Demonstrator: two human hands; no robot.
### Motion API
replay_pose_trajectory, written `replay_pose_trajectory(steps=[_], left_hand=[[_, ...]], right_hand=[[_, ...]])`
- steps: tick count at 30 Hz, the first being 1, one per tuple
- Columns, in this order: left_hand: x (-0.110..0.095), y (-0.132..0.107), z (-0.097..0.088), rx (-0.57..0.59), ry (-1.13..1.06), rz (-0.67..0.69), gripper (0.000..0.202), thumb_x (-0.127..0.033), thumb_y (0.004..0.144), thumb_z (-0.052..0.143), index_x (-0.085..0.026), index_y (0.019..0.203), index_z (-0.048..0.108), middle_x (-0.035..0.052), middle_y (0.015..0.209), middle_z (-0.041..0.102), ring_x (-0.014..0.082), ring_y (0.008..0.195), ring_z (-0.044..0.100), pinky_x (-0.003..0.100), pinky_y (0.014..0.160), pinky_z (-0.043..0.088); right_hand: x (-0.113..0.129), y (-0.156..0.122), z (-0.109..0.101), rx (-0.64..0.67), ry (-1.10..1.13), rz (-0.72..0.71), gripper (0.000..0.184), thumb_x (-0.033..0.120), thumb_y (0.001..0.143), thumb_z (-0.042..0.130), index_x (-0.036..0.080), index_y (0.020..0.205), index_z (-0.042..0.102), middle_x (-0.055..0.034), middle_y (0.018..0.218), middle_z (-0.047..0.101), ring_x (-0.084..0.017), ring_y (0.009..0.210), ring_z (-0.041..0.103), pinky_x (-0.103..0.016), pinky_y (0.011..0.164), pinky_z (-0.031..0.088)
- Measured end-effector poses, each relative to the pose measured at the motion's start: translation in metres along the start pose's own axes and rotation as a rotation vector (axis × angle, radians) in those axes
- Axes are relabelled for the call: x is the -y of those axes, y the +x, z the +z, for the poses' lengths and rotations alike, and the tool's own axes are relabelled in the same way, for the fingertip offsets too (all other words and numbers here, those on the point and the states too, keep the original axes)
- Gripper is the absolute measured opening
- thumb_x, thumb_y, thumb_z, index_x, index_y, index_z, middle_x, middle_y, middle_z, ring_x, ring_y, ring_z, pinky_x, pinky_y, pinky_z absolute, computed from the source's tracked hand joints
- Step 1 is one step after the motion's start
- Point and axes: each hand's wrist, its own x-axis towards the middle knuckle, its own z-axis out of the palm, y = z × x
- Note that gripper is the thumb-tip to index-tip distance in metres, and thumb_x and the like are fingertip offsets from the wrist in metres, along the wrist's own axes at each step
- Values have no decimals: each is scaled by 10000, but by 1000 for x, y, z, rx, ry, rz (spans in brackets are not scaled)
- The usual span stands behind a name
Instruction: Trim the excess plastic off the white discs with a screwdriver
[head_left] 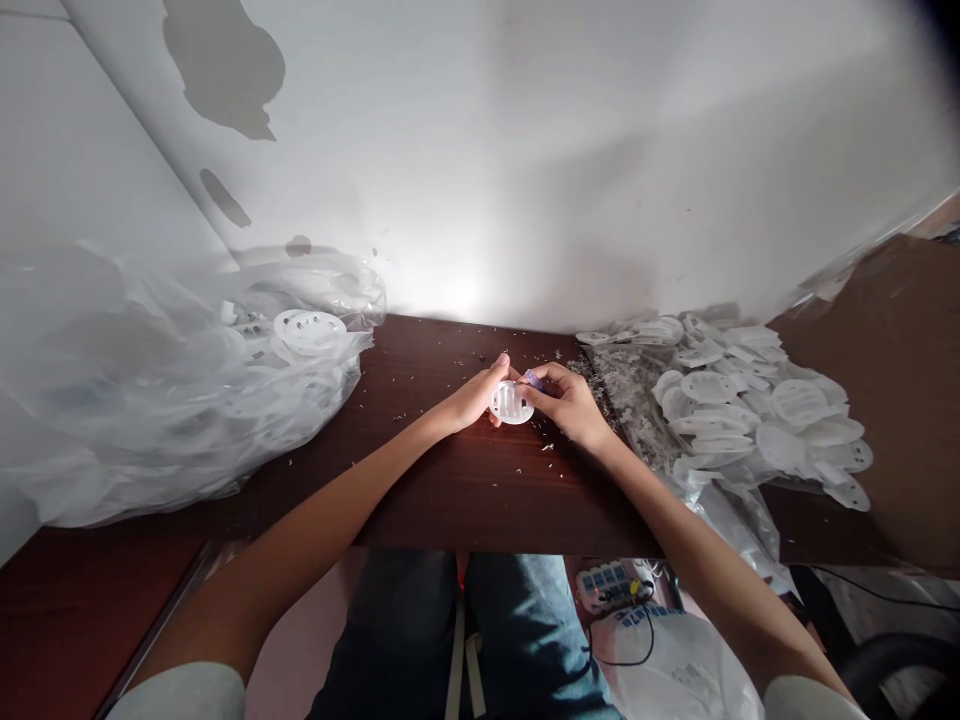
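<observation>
My left hand [474, 397] grips a round white plastic disc [512, 403] just above the dark wooden table [457, 480], fingers wrapped round its left edge. My right hand [570, 400] is closed on a small purple-tipped tool [534, 378] held at the disc's upper right edge. Tiny white plastic shavings lie scattered on the wood around both hands.
A heap of white plastic discs [750, 410] lies on clear plastic sheeting to the right. A large clear plastic bag [165, 400] with more discs fills the left of the table. A white wall stands behind. A power strip [604, 582] and a white bag lie on the floor.
</observation>
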Motion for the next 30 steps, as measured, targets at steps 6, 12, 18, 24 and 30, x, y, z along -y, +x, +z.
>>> replay_pose_trajectory(steps=[6, 12, 18, 24, 30], left_hand=[[2, 0, 1, 0, 21, -1, 747, -881, 915, 453, -169, 984, 670, 55, 717, 662, 162, 583, 604, 269, 489, 450], [6, 1, -2, -19, 5, 43, 486, -657, 938, 644, -172, 925, 675, 48, 818, 648, 163, 696, 624, 262, 564, 474], [0, 1, 1, -13, 8, 9, 393, -564, 906, 693, -172, 899, 662, 44, 803, 642, 169, 710, 627, 263, 580, 465], [-9, -3, 5, -16, 37, -11, 323, -504, 892, 681, -183, 882, 649, 27, 769, 628, 155, 663, 593, 282, 596, 442], [-6, -2, 3, -2, 84, 11, 318, -489, 905, 634, -174, 930, 666, 41, 802, 655, 165, 699, 599, 288, 634, 449]], right_hand=[[1, -2, -1, 9, -80, -19, 234, 449, 893, 801, 235, 969, 746, -50, 955, 706, -202, 843, 605, -336, 756, 474], [5, -4, -2, 30, -117, -24, 190, 413, 900, 790, 237, 940, 732, -44, 928, 706, -199, 820, 590, -329, 730, 454], [13, -5, -3, 32, -125, 0, 212, 418, 879, 800, 222, 890, 718, -33, 870, 689, -184, 774, 564, -316, 696, 433], [13, -3, -6, 53, 126, 170, 339, 516, 844, 836, 226, 920, 678, 7, 793, 613, -135, 658, 494, -278, 582, 387], [7, -2, -3, 20, 362, 327, 424, 567, 832, 837, 234, 833, 575, 78, 612, 388, -81, 489, 249, -265, 439, 181]])
